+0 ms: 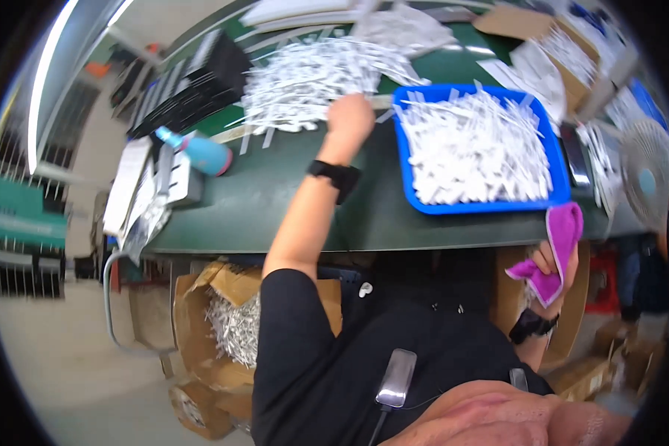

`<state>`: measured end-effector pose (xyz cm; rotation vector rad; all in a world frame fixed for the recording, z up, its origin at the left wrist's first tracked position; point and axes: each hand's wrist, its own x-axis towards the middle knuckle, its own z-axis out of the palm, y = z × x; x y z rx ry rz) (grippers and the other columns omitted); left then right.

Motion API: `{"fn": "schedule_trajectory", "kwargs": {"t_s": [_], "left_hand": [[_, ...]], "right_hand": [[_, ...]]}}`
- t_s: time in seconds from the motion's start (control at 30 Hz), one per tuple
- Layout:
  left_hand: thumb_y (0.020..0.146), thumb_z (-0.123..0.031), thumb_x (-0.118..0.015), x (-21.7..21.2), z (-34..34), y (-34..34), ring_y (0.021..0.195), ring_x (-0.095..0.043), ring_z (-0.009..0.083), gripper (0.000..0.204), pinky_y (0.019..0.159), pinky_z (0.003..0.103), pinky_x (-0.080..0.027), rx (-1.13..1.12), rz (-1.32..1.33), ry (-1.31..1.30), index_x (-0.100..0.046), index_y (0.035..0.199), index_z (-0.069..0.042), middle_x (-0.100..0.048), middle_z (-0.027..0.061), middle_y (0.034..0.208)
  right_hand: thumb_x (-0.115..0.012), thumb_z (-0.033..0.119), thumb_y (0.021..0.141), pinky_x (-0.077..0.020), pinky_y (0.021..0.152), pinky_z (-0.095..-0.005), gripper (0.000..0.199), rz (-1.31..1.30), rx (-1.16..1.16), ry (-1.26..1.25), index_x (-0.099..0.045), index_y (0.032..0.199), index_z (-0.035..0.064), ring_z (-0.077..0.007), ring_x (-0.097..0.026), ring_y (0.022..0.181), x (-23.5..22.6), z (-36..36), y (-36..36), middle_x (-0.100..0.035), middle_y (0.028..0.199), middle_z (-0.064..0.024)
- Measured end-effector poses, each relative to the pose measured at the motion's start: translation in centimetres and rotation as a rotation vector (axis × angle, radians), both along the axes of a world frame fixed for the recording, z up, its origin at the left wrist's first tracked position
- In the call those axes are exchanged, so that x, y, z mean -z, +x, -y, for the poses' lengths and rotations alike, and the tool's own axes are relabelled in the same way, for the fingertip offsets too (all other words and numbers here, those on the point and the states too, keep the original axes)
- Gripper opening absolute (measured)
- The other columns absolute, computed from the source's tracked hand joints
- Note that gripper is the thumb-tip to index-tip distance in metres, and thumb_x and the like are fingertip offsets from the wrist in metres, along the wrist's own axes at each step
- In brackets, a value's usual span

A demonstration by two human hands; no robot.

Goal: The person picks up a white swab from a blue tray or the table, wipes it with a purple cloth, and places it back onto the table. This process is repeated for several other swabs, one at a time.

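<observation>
Right hand (570, 272) clutches purple cloth (564, 227), left hand (351, 117) is at white strips (297, 83), its grip unclear, a carton marking (595, 383) illegible

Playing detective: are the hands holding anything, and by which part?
The right hand holds a purple cloth near its middle; I can't tell for the left hand.

The left grip (351, 117) is blurred, fingertips hidden.

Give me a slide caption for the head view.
Left hand at a heap of white strips on a green table, right hand holding a purple cloth near a blue tray.
</observation>
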<state>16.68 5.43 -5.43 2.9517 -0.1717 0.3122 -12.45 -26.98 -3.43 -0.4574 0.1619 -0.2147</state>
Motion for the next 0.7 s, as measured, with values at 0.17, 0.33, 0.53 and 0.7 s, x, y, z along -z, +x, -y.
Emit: {"fn": "schedule_trajectory", "kwargs": {"t_s": [0.17, 0.33, 0.53, 0.7], "left_hand": [[0.076, -0.014, -0.058, 3.7, 2.0, 1.4, 0.082, -0.066, 0.0281, 0.014, 0.07, 0.039, -0.052, 0.046, 0.019, 0.023, -0.068, 0.079, -0.004, -0.066, 0.0162, 0.088], [0.08, -0.016, -0.058, 3.9, -0.8, -1.5, 0.071, -0.065, 0.0281, 0.015, 0.061, 0.039, -0.051, 0.044, 0.227, -0.068, -0.066, 0.082, -0.003, -0.064, 0.0143, 0.077], [0.088, -0.02, -0.055, 0.8, -2.9, -7.4, 0.057, -0.056, 0.0131, 0.019, 0.05, 0.027, -0.044, 0.144, -0.078, -1.085, -0.063, 0.093, -0.003, -0.06, 0.004, 0.073], [0.092, -0.021, -0.052, 1.1, -1.4, -9.5, 0.048, -0.036, 0.0014, 0.021, 0.039, 0.016, -0.029, 0.013, -0.296, -1.593, -0.062, 0.099, -0.004, -0.051, -0.0046, 0.069]], "right_hand": [[-0.031, 0.027, 0.101, -0.0291, 0.041, -0.0221, 0.03, 0.117, -0.377, -0.028, -0.051, 0.093, 0.0064, -0.008, -0.031, 0.046, 1.3, -1.2, 2.2, -0.036, 0.058, 0.0003], [-0.032, 0.032, 0.1, -0.0262, 0.038, -0.022, 0.031, -0.126, -0.319, -0.082, -0.052, 0.093, 0.0095, -0.0079, -0.03, 0.042, 0.0, -3.2, 3.0, -0.038, 0.058, 0.0024], [-0.033, 0.032, 0.1, -0.0256, 0.037, -0.022, 0.03, -0.086, -0.33, -0.118, -0.052, 0.095, 0.0098, -0.0077, -0.03, 0.042, 1.5, -3.6, 4.1, -0.039, 0.058, 0.0023], [-0.033, 0.033, 0.099, -0.0279, 0.037, -0.0238, 0.032, -0.05, -0.431, -0.036, -0.053, 0.1, 0.0089, -0.0094, -0.033, 0.042, 0.8, -5.3, 5.5, -0.042, 0.059, 0.0011]]}}
